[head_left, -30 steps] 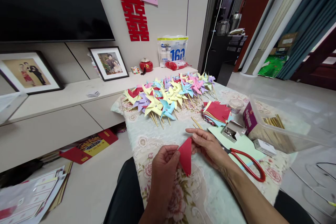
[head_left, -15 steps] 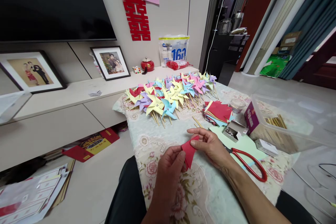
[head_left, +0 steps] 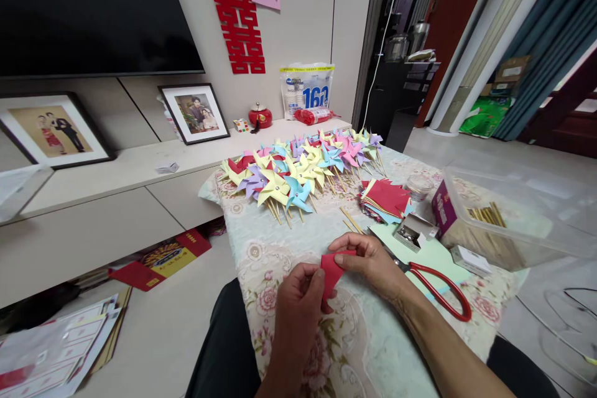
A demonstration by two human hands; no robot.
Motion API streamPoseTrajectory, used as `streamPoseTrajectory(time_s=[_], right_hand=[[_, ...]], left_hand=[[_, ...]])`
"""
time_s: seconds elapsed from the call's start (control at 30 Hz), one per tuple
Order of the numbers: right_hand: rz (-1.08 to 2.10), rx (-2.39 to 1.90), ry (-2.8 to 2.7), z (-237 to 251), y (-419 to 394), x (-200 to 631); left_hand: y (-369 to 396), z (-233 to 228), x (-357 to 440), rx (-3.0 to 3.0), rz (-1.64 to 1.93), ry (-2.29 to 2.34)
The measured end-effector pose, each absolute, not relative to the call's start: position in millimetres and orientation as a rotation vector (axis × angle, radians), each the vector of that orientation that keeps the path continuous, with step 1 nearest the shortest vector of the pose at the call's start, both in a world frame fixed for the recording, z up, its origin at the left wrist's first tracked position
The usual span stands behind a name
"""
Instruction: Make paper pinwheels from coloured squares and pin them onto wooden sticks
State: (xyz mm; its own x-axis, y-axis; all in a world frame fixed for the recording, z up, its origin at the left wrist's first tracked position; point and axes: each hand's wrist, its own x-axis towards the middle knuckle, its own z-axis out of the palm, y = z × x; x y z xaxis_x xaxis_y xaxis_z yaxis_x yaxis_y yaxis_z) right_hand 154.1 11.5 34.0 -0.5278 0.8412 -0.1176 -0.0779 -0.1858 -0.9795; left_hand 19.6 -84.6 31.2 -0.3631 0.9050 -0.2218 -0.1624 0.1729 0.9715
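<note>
The red paper [head_left: 332, 268] is a small folded piece, matte and bright red, with a sharp crease along its upper edge. It is held up off the flowered bench cloth [head_left: 373, 348], tilted, just left of the red-handled scissors [head_left: 438, 293] and nearer than the pinwheels [head_left: 298, 171].

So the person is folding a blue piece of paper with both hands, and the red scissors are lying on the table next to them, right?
Not quite. The paper held between the left hand and the right hand is red, not blue, as the head view shows. The rest is right: both hands hold it, and the red scissors lie on the table beside the right hand.
</note>
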Motion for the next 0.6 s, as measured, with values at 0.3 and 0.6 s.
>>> streamPoseTrajectory(time_s=[0.3, 0.6], right_hand=[[1.666, -0.946, -1.672, 35.7, 10.9, 153.0], [1.725, -0.962, -1.495, 33.9, 11.0, 152.9]], left_hand=[[-85.6, 28.6, 17.5, 1.022, 1.326, 1.653], [-88.1, 28.8, 25.7, 1.208, 1.462, 1.799]])
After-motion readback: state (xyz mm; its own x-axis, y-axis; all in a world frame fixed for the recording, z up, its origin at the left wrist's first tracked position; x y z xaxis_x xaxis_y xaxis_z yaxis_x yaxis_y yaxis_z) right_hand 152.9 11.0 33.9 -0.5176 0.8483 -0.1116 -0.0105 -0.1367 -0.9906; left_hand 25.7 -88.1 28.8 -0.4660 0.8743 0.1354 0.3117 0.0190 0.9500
